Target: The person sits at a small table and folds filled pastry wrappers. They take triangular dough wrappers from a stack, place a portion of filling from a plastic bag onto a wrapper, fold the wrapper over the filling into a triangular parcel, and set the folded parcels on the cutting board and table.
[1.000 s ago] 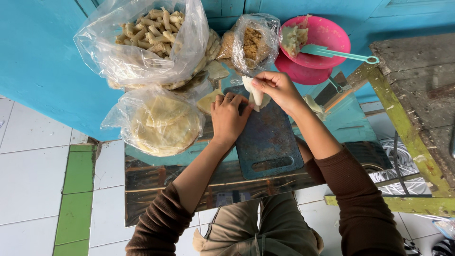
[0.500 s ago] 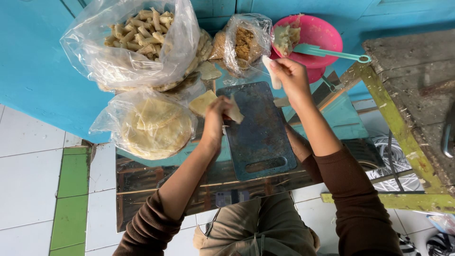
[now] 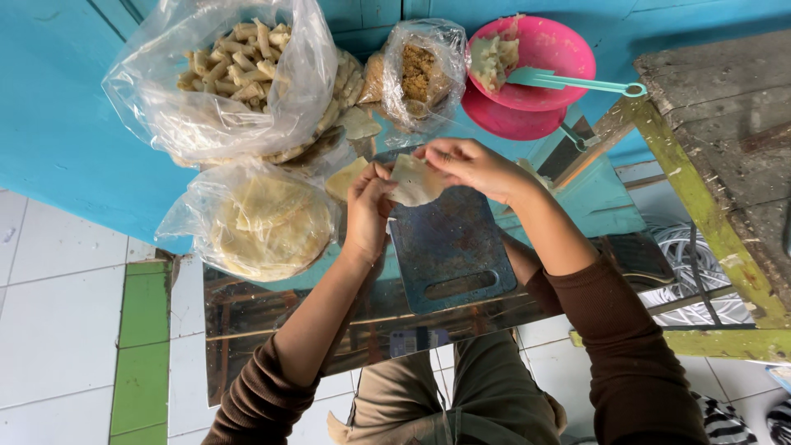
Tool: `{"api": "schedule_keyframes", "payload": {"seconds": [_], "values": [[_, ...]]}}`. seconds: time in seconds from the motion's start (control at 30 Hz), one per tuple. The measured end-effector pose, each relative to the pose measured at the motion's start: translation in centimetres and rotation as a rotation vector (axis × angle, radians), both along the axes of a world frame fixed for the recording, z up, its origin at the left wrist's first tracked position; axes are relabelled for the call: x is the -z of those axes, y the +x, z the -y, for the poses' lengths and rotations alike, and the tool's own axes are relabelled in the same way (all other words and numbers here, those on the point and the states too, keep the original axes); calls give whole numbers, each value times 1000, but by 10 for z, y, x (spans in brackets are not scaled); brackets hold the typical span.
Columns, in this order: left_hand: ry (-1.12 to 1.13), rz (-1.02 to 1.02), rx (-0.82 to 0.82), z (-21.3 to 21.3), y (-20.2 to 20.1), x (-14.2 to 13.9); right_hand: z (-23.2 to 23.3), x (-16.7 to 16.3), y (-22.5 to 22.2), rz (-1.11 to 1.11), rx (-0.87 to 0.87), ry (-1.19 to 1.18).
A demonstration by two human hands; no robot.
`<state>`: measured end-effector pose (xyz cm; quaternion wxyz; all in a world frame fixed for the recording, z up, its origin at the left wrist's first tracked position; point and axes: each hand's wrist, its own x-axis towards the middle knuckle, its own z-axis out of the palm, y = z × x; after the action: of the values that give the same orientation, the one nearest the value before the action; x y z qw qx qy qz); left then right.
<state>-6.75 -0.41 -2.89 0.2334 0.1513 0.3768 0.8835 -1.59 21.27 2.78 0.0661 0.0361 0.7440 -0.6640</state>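
**Thin wrapper held over the cutting board**

The wrapper point(image 3: 414, 180) is a pale, cream, thin sheet, slightly limp, with soft uneven edges. We see it held in the air just above the far end of the cutting board point(image 3: 449, 247), pinched from both sides. The left hand point(image 3: 368, 208) grips its near-left edge with fingers curled narrow; the right hand point(image 3: 474, 167) holds its top-right edge between thumb and fingertips, the other fingers loosely bent.

The cutting board is a dark, worn rectangle, speckled with rust-coloured marks, with a slot handle at its near end. Left of the board, a clear crinkled plastic bag point(image 3: 259, 222) holds a stack of round flat wrappers. Beyond the board to the left, a larger clear bag point(image 3: 222, 78) is full of short pale rolls. Straight beyond the board, a small bag point(image 3: 420, 74) holds brown crumbly filling. Beyond the board to the right, two stacked pink bowls point(image 3: 535, 74) carry a pale lump and a turquoise spoon point(image 3: 577, 82).

The board's middle lies bare beneath the hands. To its right, a rough wooden bench with a green-painted frame point(image 3: 709, 206) stands near.
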Motion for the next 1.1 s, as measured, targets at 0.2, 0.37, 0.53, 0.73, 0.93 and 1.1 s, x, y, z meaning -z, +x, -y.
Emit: {"api": "schedule_keyframes", "payload": {"seconds": [0.2,0.37,0.53,0.73,0.93,1.1], "values": [[-577,-521,-291,-2,15,-17,-12,-9,4,-66,-77,-13],[-1040,-770,-267,4,22,-26,-12,-20,10,127,-176,424],[-1203,-831,-140,5,26,-19,-13,-20,15,212,-228,619],[-1172,-906,-183,1,32,-12,-29,-1,1,-542,318,929],[-1228,-913,-136,-2,33,-13,-30,20,-28,-613,483,939],[-1233,-984,-163,-4,32,-9,-21,12,-35,-539,472,836]]}}
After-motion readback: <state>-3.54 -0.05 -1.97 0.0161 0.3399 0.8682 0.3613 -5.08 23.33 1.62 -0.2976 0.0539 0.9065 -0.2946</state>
